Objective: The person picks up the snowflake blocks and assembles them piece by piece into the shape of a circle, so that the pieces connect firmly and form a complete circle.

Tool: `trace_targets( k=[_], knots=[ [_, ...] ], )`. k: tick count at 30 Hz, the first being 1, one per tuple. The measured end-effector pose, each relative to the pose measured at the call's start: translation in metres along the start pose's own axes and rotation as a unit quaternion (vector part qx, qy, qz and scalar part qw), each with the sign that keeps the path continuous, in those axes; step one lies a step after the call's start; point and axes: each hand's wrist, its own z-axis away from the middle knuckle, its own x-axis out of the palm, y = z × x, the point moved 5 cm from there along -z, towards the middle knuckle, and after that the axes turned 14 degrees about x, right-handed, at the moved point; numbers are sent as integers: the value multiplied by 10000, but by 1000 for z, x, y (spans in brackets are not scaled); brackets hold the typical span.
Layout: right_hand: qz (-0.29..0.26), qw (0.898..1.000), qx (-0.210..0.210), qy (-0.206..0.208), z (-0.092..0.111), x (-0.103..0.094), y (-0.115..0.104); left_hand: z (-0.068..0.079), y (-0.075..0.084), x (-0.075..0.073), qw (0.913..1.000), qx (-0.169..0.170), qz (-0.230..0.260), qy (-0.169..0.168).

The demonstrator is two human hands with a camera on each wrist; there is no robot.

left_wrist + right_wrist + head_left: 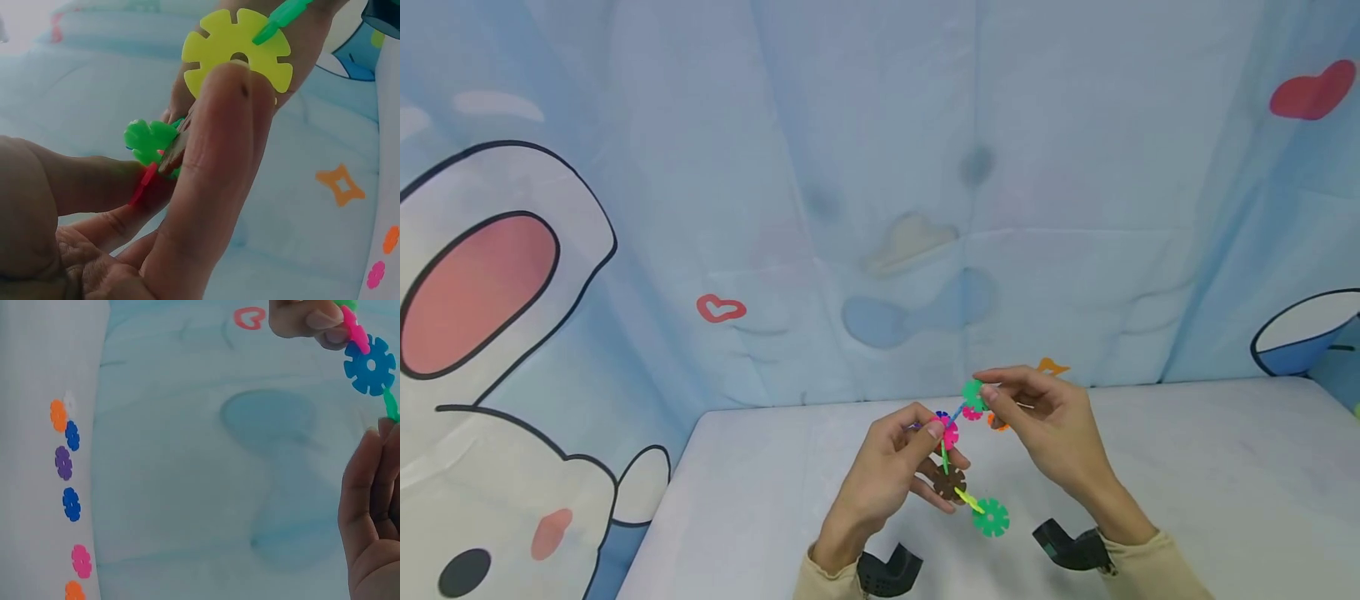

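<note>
A chain of slotted plastic snowflake discs hangs between both hands. My left hand [880, 467] pinches its pink disc [950, 432] between thumb and index finger. Up from there, a blue disc [370, 365] links the pink one to a green disc [974, 395]. Thumb and fingertips of my right hand [1052, 421] pinch that green disc by its edge. Below the left thumb the chain runs through another green disc [944, 457], a brown disc [950, 482] and a yellow disc [206, 47]. A green disc [991, 517] forms its lower end.
Loose discs lie along the back of the white table [730, 483], among them an orange one [58, 415], a purple one [63, 463] and a pink one [81, 561]. A light-blue printed curtain [880, 125] hangs behind the table.
</note>
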Motion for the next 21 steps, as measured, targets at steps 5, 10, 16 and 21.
trace_targets(
  k=[5, 10, 16, 21],
  knots=[
    [173, 9994, -296, -82, 2, -1, -5, 1, 2, 0, 9998, 35, -181, 56],
    [419, 9954, -837, -184, 6, 0, -13, 5, 8, 1, 9985, 119, -513, 140],
    [395, 9908, -1287, -164, 8, 4, -17, 5, 9, 2, 9960, 193, -798, 351],
    [448, 9920, -1174, -138, 8, 8, -13, 5, 8, 2, 9944, 104, -905, 535]
  ],
)
